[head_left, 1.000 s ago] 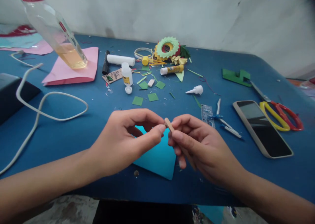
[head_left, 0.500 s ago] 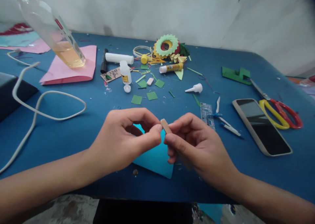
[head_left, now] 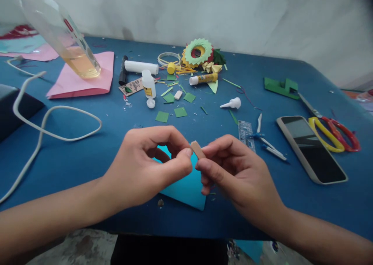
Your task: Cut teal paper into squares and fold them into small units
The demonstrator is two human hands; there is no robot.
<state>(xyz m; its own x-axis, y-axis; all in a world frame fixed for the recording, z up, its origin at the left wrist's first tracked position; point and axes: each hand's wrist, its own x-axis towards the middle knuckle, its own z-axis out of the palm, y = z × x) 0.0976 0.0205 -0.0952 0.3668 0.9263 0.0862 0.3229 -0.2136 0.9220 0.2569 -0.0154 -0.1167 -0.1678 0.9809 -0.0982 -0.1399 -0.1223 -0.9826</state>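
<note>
A short flat tan stick (head_left: 197,150), which looks like a wooden craft stick, slants between my two hands above the table. My right hand (head_left: 237,175) pinches its lower end between thumb and index finger. At its upper left edge, the thumb and index finger of my left hand (head_left: 154,162) are pressed together against it; their exact hold is partly hidden. Below both hands lies a bright blue sheet of paper (head_left: 186,193), half covered by them.
Beyond the hands are green paper squares (head_left: 180,112), an open glue bottle (head_left: 149,85), its nozzle cap (head_left: 231,103) and a glue stick (head_left: 203,79). A phone (head_left: 311,150), scissors (head_left: 335,135) and a compass (head_left: 269,146) lie right. A tall bottle (head_left: 78,63) and white cable (head_left: 43,129) occupy the left.
Both hands keep nearly the same pinch on the stick, with only a tiny shift. The view has tilted slightly; the other things on the table lie as before.
</note>
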